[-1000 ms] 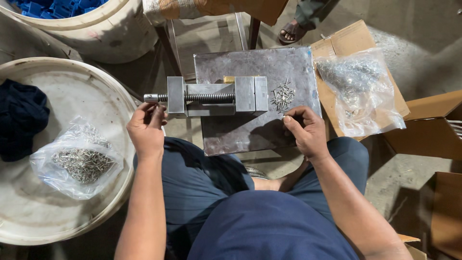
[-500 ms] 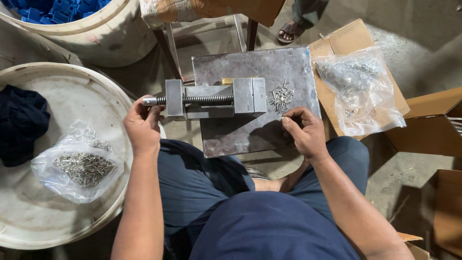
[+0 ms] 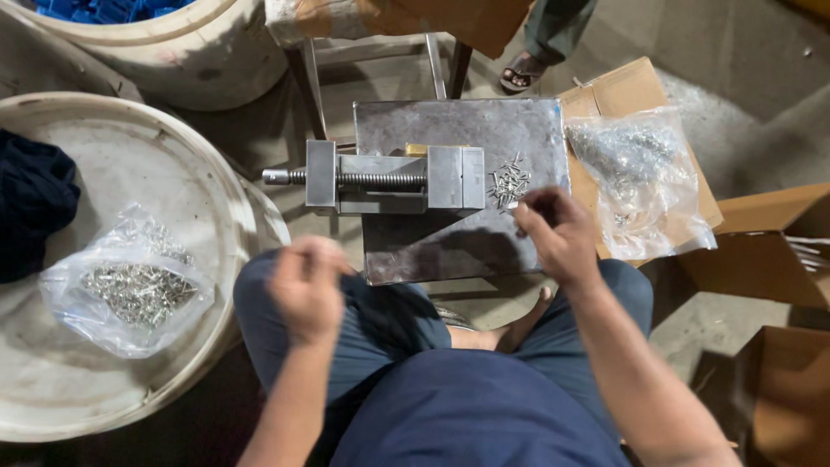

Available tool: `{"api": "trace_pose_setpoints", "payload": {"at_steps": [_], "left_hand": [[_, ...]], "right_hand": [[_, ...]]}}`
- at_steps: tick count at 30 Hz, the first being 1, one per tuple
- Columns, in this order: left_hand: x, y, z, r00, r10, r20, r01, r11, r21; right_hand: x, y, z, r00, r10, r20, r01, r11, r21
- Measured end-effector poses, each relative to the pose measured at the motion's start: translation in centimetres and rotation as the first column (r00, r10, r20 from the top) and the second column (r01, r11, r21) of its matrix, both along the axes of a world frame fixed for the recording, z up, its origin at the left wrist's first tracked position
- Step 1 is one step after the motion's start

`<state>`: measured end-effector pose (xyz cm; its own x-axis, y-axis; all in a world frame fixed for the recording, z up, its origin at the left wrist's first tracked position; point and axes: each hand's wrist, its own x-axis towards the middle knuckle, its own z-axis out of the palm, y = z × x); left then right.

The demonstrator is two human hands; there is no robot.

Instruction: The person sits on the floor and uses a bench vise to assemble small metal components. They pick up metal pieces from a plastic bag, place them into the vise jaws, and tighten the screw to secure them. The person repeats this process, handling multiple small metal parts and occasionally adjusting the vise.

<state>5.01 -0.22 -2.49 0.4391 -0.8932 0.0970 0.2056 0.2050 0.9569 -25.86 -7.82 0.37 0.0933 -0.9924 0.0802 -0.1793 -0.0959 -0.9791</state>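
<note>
Head view: small steel vise (image 3: 389,177) lies on a grey metal plate (image 3: 484,251), screw end pointing to the person's left. Loose pile of small metal pins (image 3: 508,183) on the plate, just right of the vise. Right hand (image 3: 558,235) hovers near the pins, fingertips pinched together; cannot tell if a pin is held. Left hand (image 3: 304,287) is blurred, off the vise, above the left knee, fingers curled; grip not discernible. Bag of metal parts (image 3: 130,290) in the white tub (image 3: 52,389); second bag (image 3: 644,177) on cardboard (image 3: 622,86).
</note>
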Motion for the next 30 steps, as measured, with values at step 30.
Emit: {"api": "trace_pose_setpoints", "payload": {"at_steps": [30], "left_hand": [[-7.3, -4.7, 0.7, 0.703, -0.558, 0.441, 0.522, 0.826, 0.213]], "right_hand": [[-2.9, 0.6, -2.8, 0.985, -0.165, -0.056, 0.162, 0.985, -0.065]]}}
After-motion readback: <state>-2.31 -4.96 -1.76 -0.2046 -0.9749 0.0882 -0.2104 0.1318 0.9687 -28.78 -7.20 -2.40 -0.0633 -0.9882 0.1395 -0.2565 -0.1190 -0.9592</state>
